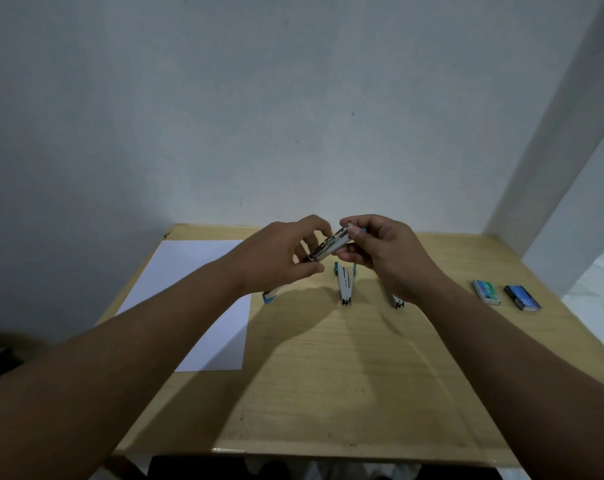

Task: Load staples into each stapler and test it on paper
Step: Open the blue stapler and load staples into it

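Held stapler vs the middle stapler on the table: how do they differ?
The held stapler is lifted and tilted, gripped by the left hand and right hand; the middle stapler lies untouched on the table. The held one is partly hidden by fingers, the middle one fully visible. Both look silver with teal parts.

Between my hands I hold a silver metal stapler (330, 244) with a white body and a teal end. The light wooden bench (345, 368) has a pale tan grain. A plain white paper sheet (196, 271) lies on it. Two small staple boxes sit right: a green-and-white one (486, 291), and a dark blue one (522, 297).
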